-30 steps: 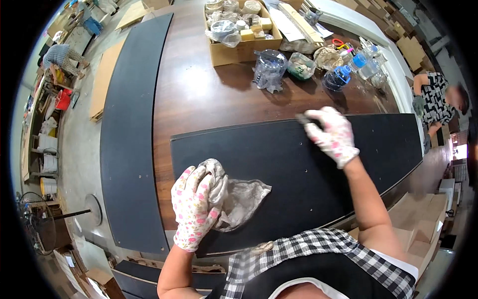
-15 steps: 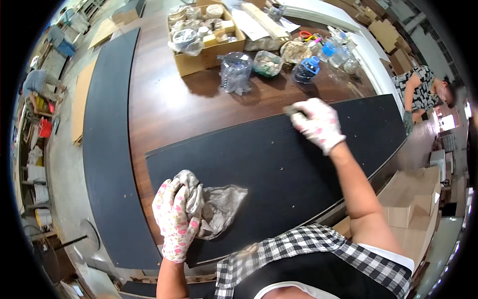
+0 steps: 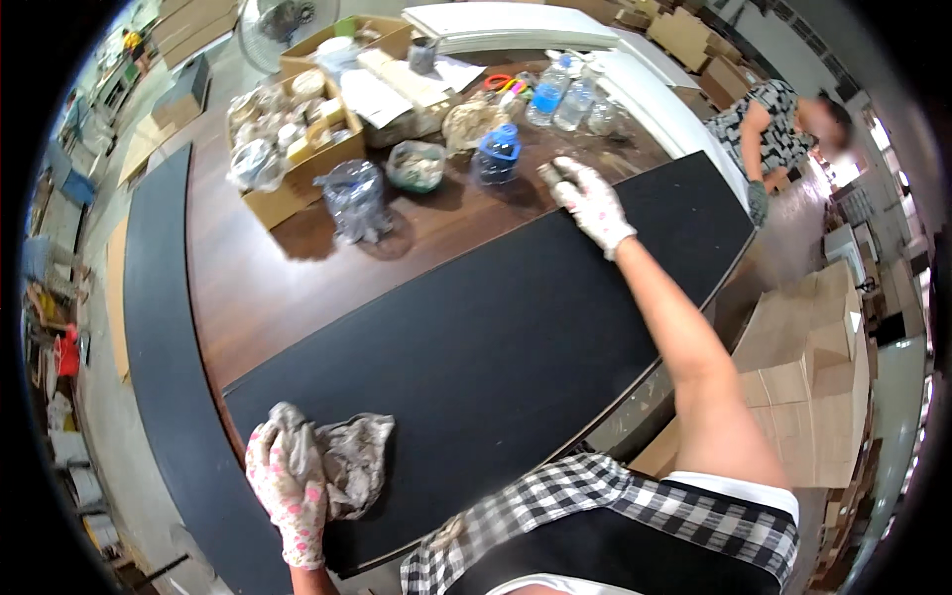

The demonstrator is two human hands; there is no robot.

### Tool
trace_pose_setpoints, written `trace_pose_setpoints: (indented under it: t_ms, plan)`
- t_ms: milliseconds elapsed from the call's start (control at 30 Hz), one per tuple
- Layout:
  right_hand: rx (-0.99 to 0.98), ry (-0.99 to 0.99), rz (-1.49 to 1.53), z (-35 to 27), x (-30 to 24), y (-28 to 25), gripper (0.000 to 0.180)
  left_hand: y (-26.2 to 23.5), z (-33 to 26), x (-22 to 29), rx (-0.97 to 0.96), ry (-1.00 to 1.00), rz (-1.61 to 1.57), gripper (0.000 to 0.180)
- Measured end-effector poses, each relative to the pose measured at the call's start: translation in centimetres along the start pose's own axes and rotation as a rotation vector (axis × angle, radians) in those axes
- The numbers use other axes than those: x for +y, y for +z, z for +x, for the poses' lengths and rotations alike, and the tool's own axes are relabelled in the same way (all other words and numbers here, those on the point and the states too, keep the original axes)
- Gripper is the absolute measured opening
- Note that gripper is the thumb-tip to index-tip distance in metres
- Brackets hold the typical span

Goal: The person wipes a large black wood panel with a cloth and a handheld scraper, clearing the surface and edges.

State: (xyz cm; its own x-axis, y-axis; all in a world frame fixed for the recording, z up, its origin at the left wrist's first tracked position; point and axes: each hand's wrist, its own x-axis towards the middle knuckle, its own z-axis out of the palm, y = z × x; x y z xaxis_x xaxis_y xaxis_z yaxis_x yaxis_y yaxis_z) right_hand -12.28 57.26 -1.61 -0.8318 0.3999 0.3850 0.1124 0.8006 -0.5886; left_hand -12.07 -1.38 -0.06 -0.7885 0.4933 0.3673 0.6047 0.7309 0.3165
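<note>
A long black panel (image 3: 466, 347) lies across the brown table in front of me. At its near left end my left hand (image 3: 290, 486), in a white glove with pink flowers, is closed on a crumpled grey rag (image 3: 352, 464), part of which spreads over the panel. My right hand (image 3: 592, 206), in a matching glove, reaches past the panel's far edge. Its fingers point toward the bottles, and a small greyish-brown piece (image 3: 548, 175) seems to be at the fingertips, too small to name. Nearest to it stands a dark cut-off bottle with a blue rim (image 3: 498, 156).
Beyond the panel are a cardboard box (image 3: 297, 186) of jars, a plastic-wrapped container (image 3: 357, 203), a green-based tub (image 3: 416, 166) and clear bottles (image 3: 575, 102). Another black panel (image 3: 164, 347) runs along the left. A person (image 3: 764, 134) stands at the far right; cartons (image 3: 808, 367) sit below.
My view has swung, so the table's things appear farther left. My right hand has gone from the panel's far edge to just beyond it. The left hand still grips the rag.
</note>
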Motion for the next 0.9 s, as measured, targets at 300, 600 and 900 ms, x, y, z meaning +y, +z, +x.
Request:
trace_pose_setpoints:
  t_ms: [300, 600, 900]
  plan:
    - [-0.083, -0.069, 0.030, -1.7, -3.1, -2.8, 0.051, -0.2, -0.5, 2.1, 0.117, -0.179, -0.007, 0.037]
    - [0.029, -0.138, 0.194, -3.0, -1.4, -7.7, 0.040, -1.0, 1.6, 5.5, 0.078, -0.195, 0.053, 0.036]
    - [-0.487, -0.475, 0.073, -0.5, -5.3, -6.7, 0.033, 0.7, 5.5, 10.4, 0.003, 0.028, -0.163, 0.041]
